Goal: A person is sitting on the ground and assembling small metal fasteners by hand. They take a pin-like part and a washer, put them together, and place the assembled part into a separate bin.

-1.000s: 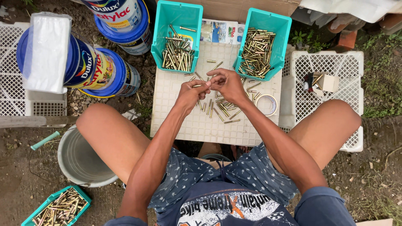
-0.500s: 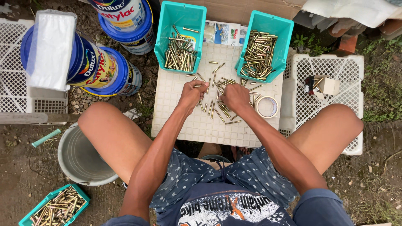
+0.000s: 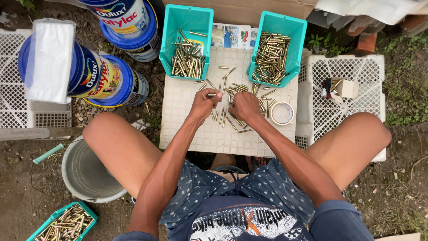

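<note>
A white lattice desk [image 3: 209, 138] sits between the person's bare knees, flanked by white plastic crates [image 3: 352, 85] and blue paint tins [image 3: 107, 85]. A grey bucket [image 3: 84, 172] stands on the dirt by the left knee. At the desk's far edge are two teal bins: the left bin [image 3: 171, 40] holds loosely jumbled brass pins, the right bin [image 3: 301, 49] holds a neater stack. A roll of tape [image 3: 281, 113] lies on the desk beside the right wrist. The left hand [image 3: 204, 103] is curled, pinching one brass pin [image 3: 211, 94] between thumb and fingertips. The right hand [image 3: 244, 106] rests knuckles-up, fingers bent down onto the scattered brass pins [image 3: 232, 89] in mid-desk; whether it grips any I cannot tell.
</note>
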